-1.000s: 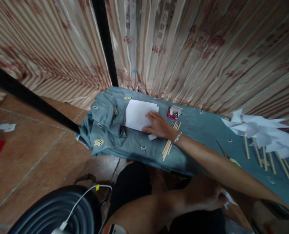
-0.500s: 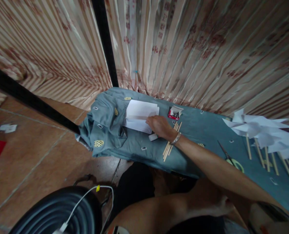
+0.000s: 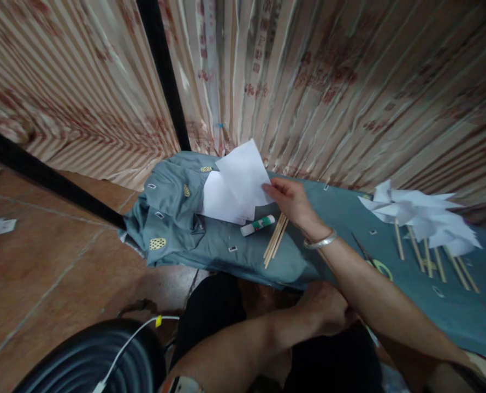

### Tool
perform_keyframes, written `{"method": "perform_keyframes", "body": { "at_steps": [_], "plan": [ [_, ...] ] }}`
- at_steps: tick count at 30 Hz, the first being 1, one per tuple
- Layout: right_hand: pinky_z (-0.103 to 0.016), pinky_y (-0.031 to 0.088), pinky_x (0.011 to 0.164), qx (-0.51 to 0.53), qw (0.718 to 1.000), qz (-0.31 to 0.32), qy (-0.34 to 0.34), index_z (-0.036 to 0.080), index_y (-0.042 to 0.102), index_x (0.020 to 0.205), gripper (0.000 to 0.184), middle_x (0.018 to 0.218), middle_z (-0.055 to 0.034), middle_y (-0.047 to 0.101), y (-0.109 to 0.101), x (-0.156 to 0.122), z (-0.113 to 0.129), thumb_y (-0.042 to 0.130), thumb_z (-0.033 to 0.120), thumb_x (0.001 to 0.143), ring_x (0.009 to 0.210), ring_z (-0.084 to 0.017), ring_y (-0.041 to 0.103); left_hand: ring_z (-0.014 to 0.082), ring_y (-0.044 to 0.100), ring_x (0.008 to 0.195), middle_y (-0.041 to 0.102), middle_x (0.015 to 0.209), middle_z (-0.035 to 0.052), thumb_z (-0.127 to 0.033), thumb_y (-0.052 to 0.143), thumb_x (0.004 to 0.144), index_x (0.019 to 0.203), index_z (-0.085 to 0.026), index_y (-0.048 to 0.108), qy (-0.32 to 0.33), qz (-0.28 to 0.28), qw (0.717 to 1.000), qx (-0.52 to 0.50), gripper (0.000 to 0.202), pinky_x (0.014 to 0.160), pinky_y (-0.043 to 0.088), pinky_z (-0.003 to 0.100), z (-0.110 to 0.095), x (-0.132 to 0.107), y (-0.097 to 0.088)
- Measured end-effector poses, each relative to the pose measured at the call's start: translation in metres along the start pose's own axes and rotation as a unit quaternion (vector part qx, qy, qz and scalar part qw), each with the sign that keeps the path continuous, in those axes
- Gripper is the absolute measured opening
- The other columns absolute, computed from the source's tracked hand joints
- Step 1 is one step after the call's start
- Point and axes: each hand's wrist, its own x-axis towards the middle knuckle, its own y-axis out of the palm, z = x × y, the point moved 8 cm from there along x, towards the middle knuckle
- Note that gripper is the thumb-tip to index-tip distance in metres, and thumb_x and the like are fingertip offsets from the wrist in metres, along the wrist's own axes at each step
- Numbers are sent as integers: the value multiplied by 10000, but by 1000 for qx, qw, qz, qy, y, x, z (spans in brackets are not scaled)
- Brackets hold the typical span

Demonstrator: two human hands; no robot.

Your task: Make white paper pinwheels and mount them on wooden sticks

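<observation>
My right hand (image 3: 290,201) pinches a white sheet of paper (image 3: 245,172) by its right edge and holds it lifted above a stack of white paper (image 3: 218,201) on the blue-grey cloth (image 3: 173,229). Just below the hand lie a white glue stick (image 3: 258,225) and a bundle of thin wooden sticks (image 3: 274,239). My left hand (image 3: 327,308) is low, near my lap under my right forearm, with its fingers curled. What it holds, if anything, is hidden.
Several white paper pinwheels on wooden sticks (image 3: 421,221) lie at the right of the cloth. Scissors with yellow-green handles (image 3: 374,262) lie beside my forearm. Striped curtains hang behind, with a black pole (image 3: 161,71). A dark round object with a white cable (image 3: 91,360) sits on the tiled floor.
My right hand has lifted one sheet off the stack, raising it up and to the right. The glue stick it covered now shows. The view has shifted slightly.
</observation>
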Motion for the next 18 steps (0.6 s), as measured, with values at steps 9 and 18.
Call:
{"method": "perform_keyframes", "body": {
  "at_steps": [9,18],
  "plan": [
    [-295,504,573,267,935,-164,165,225,622,722,314,714,3,709,-71,-93,-43,755,495,634,615,-171,626,185,665,793,748,865,60,-205,588,831,854,-173,745,-51,-84,995,-18,162,792,511,291,19,-4,-52],
    [-343,487,771,-221,930,-291,50,203,667,1043,286,931,-66,727,-180,-169,-15,476,382,928,828,-216,646,181,657,865,733,903,54,-212,562,887,929,-182,727,-5,-145,989,30,173,835,514,307,9,-14,-85]
  ]
}}
